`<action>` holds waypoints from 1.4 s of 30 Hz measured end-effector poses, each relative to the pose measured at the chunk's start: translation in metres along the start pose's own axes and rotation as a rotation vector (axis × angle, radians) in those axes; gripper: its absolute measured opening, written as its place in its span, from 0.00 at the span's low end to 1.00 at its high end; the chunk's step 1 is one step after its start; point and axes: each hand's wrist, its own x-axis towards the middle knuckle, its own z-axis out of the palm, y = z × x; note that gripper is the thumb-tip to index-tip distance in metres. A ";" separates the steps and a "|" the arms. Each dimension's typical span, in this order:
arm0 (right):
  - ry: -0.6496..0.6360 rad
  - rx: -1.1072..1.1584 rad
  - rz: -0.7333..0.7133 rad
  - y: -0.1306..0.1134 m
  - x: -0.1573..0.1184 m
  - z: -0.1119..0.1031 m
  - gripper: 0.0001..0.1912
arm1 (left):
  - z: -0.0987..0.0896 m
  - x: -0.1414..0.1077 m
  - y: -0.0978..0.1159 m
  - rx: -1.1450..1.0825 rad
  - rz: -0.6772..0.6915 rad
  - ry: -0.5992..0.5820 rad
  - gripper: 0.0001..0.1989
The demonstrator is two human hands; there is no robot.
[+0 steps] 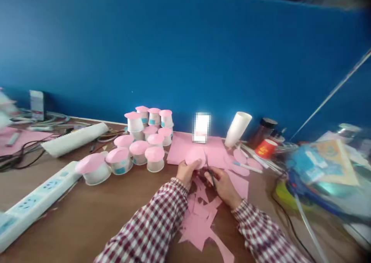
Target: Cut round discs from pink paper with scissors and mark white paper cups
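Note:
My left hand (187, 173) pinches a round piece of pink paper (194, 154) by its near edge. Closed around the handles of a pair of scissors (211, 172) is my right hand (223, 183), and the blades lie at the right edge of the round paper. Beneath both hands spread jagged pink paper scraps (199, 220). Pink sheets (214, 147) lie flat just behind them. A few cut pink ovals (240, 168) rest to the right of the sheets.
Several white cups topped with pink paper (155, 154) stand at the left, some stacked. A power strip (34, 197) lies nearer me. To the right are a tilted white cup stack (237, 129), a red paper cup (266, 149), and a blurred blue fan-like object (319, 201). A blue wall closes the back.

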 end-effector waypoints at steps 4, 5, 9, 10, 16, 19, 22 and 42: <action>-0.007 -0.004 -0.018 0.003 0.000 -0.001 0.11 | -0.002 -0.001 -0.001 -0.004 0.005 -0.014 0.16; -0.006 0.002 -0.011 0.004 0.000 -0.001 0.11 | -0.002 -0.001 -0.001 -0.008 0.004 -0.016 0.16; 0.014 0.043 0.045 0.006 -0.001 0.000 0.14 | -0.001 -0.001 -0.001 -0.009 0.004 -0.009 0.16; 0.017 0.052 0.059 0.007 -0.002 0.000 0.15 | -0.001 -0.001 -0.002 -0.006 0.006 -0.006 0.16; 0.026 0.074 0.096 0.009 -0.002 0.001 0.16 | -0.003 0.004 -0.005 -0.007 0.002 0.006 0.17; 0.023 0.074 0.090 0.008 -0.002 0.000 0.16 | -0.003 0.005 -0.005 -0.002 0.001 0.000 0.17; 0.018 0.067 0.080 0.008 -0.002 0.000 0.16 | -0.004 0.005 -0.005 -0.002 0.007 0.004 0.17; 0.027 0.094 0.092 0.004 -0.001 0.001 0.16 | -0.004 0.000 -0.005 0.029 0.040 -0.047 0.15</action>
